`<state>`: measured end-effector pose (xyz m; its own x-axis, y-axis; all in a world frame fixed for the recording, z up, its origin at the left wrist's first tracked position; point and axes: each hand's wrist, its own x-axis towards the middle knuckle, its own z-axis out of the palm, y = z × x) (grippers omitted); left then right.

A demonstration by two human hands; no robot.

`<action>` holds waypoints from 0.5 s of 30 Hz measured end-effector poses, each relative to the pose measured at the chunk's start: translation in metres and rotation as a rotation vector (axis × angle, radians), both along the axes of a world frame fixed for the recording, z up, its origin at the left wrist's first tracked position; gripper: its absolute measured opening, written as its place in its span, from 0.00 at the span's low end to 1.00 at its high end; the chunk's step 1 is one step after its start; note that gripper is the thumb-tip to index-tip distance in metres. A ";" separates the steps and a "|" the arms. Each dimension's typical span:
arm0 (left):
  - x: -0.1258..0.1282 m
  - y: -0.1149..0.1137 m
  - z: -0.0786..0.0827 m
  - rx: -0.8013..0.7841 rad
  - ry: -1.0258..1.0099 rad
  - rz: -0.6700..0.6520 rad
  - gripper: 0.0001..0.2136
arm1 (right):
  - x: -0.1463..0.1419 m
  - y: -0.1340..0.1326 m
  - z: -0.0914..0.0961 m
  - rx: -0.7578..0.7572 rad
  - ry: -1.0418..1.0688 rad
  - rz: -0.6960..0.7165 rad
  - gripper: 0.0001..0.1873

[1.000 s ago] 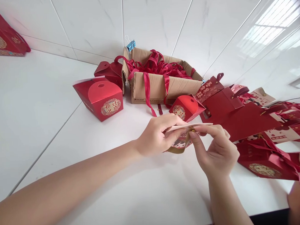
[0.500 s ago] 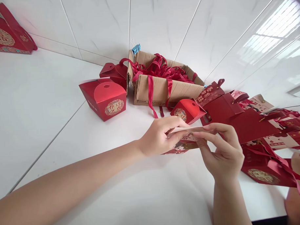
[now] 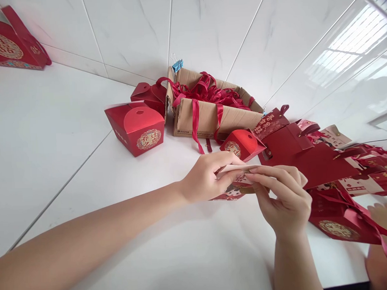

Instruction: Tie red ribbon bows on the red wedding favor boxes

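Note:
Between my hands is a small red gift box with printed figures on its side and a pale upper edge. My left hand pinches that edge between thumb and fingers. From the other side, my right hand grips the same edge, thumb below and fingers above. My fingers cover much of the box. Just behind them sits a red box with a rounded flap, its front bearing a gold round print. A larger red box of the same kind stands upright to the left.
A cardboard box full of red ribbons stands against the tiled wall, with a blue binder clip on its corner. Red boxes and bags crowd the right. Another person's hand is beside a ribboned box. One more box sits far left.
My right hand's fingers have shifted slightly along the box's upper edge. My left hand keeps its pinch. The view has moved a little, and the other person's hand at the right has changed position.

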<state>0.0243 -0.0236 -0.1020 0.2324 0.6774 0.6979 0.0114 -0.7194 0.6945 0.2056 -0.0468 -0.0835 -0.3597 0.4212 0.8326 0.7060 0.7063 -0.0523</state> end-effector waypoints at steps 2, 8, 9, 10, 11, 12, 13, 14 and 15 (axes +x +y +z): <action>0.000 0.000 0.000 -0.004 0.010 0.009 0.04 | 0.000 0.000 -0.001 -0.001 -0.006 -0.001 0.14; 0.001 -0.001 -0.002 -0.004 0.020 -0.004 0.05 | 0.002 -0.001 -0.001 -0.006 -0.021 -0.034 0.14; 0.001 -0.001 -0.002 0.005 0.021 -0.012 0.05 | 0.002 -0.001 -0.001 -0.009 -0.020 -0.034 0.14; 0.001 -0.001 -0.002 0.013 0.024 -0.019 0.05 | 0.002 -0.001 -0.001 -0.009 -0.017 -0.032 0.14; 0.002 -0.001 -0.002 0.018 0.023 -0.023 0.05 | 0.003 -0.002 -0.001 -0.004 -0.013 -0.030 0.14; 0.002 -0.001 -0.002 0.022 0.021 -0.028 0.05 | 0.003 -0.002 -0.001 0.005 -0.005 -0.032 0.14; 0.002 -0.001 -0.002 0.023 0.019 -0.033 0.05 | 0.003 -0.002 -0.001 0.014 0.003 -0.039 0.14; 0.003 -0.002 -0.002 0.023 0.017 -0.039 0.05 | 0.004 -0.002 -0.001 0.019 0.014 -0.049 0.14; 0.003 -0.002 -0.002 0.021 0.014 -0.046 0.05 | 0.005 -0.001 -0.002 0.020 0.025 -0.057 0.14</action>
